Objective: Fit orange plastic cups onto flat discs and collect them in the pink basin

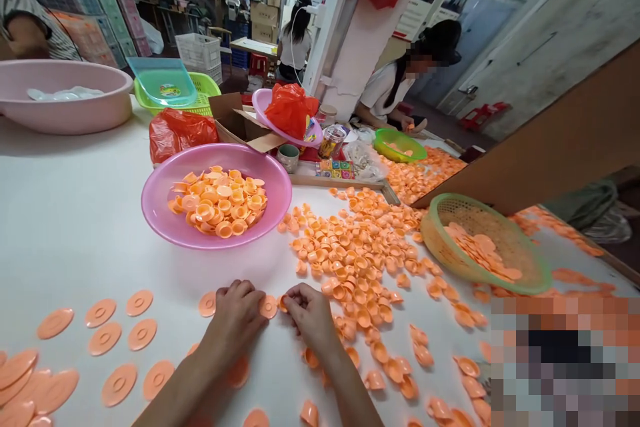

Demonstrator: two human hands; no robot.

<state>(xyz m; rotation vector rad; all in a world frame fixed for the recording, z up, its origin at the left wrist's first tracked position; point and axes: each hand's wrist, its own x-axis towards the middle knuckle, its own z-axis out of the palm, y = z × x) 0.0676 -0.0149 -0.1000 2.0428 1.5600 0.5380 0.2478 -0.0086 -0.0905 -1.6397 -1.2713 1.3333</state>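
My left hand (pixel 236 315) is closed over the table, its fingers at a small orange toy saucer (pixel 268 307). Just to the right, my right hand (pixel 309 317) pinches a small orange toy cup (pixel 283 303) close beside that saucer. More flat saucers (pixel 103 338) lie spread on the white table to the left. A large heap of loose orange cups (pixel 357 240) covers the table beyond and right of my right hand. Ahead of my left hand stands a pink basin (pixel 165 225) with a pile of orange cups joined to saucers (pixel 223 200) in it.
At the right, a green mesh basket (pixel 440 257) holds orange discs beside a slanting brown board (pixel 540 127). Behind the basin are a red bag (pixel 183 133), a cardboard box (pixel 235 121) and a mug (pixel 288 158). Another person (pixel 395 87) sits across the table.
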